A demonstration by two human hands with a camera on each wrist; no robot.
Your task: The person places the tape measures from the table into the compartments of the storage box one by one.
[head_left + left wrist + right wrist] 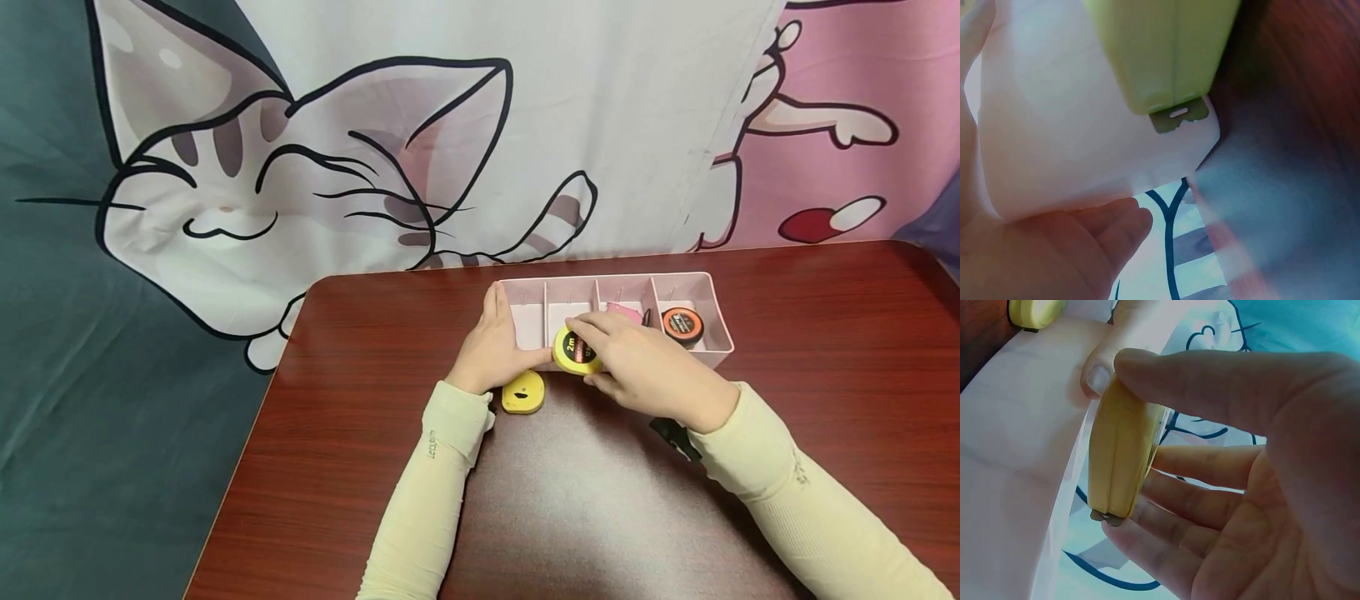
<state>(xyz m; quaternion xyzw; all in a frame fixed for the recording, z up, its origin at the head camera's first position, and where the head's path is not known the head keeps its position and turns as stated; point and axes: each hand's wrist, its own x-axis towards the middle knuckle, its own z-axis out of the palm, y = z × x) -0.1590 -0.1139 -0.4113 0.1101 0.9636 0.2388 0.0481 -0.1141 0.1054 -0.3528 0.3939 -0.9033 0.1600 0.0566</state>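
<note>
My left hand [491, 346] holds the left end of a pink divided box [527, 317], its thumb along the front rim and its fingers at the end wall. My right hand [648, 367] pinches a yellow tape measure [576, 364] over the front rim, beside the left thumb; its black label reads 2m. In the right wrist view this tape measure [1119, 453] stands on edge between thumb and fingers. Another yellow tape measure [522, 393] lies on the table against the box's front, below the left thumb. An orange and black tape measure [682, 325] sits in the rightmost compartment.
A pink object [624, 312] with a dark strap lies in the third compartment, partly hidden by the right hand. The box stands near the back edge of the dark red wooden table [360, 467]. A cartoon-cat curtain [622, 108] hangs behind it.
</note>
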